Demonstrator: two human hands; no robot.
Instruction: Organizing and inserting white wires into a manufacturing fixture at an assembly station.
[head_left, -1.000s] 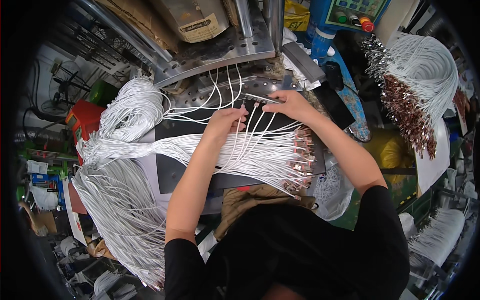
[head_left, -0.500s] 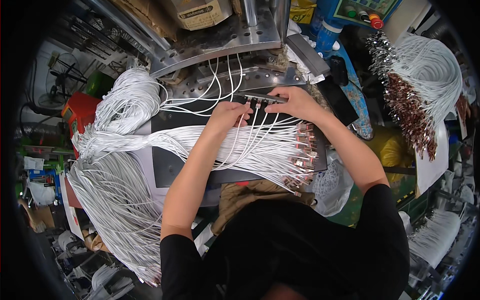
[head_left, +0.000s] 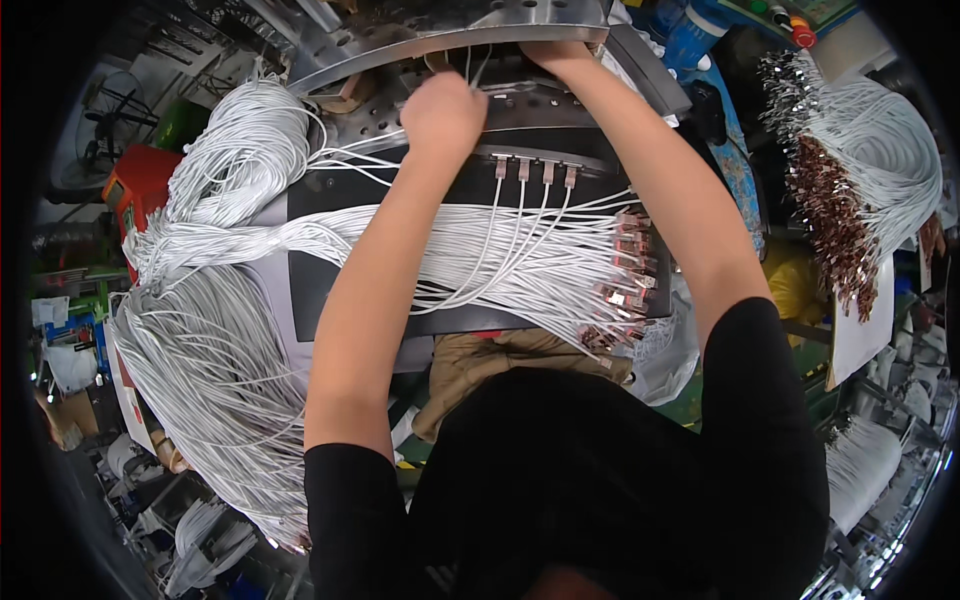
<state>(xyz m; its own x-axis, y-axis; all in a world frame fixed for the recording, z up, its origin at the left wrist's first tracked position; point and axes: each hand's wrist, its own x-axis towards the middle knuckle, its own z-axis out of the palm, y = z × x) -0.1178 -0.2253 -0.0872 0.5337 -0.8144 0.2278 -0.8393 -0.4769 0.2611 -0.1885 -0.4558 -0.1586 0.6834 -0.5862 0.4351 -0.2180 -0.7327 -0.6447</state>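
A coil of white cables (head_left: 240,150) lies by the worktop's (head_left: 312,300) far left corner. The left hand (head_left: 445,110), blurred, looks curled beyond the far edge—whether around the cables beside it, I cannot tell. Nearer and rightward, a metal bar (head_left: 548,158) with four plugs (head_left: 523,171) lies along that edge. Beyond the bar, the right hand (head_left: 556,52) reaches under a metal plate (head_left: 440,42)—fingers hidden, grip untellable.
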